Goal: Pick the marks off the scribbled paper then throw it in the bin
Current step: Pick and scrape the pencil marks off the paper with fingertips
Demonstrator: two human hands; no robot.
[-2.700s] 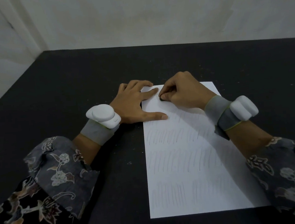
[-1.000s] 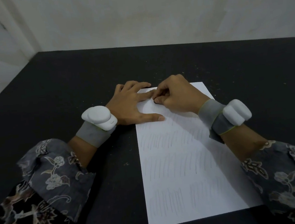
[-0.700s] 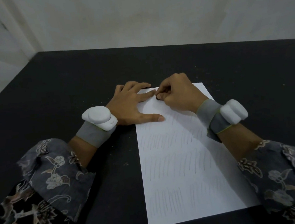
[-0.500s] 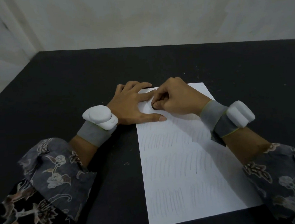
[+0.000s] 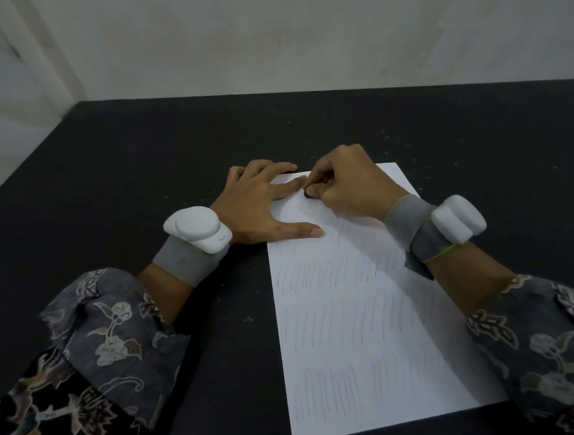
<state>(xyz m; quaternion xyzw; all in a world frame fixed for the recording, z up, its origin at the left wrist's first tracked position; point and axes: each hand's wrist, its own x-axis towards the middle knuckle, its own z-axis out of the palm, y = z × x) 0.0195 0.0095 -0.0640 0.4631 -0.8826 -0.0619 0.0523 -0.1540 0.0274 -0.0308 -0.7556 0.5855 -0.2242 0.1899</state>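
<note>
right hand [image 5: 348,181] shifted slightly | fingers pinched | 1 paper [image 5: 348,315] | 2 hands

- We see the scribbled paper [image 5: 351,315], a white sheet, lying flat.
- Rows of faint pencil strokes [image 5: 335,320] cover the part nearer than our pinch; its far end looks blank.
</note>
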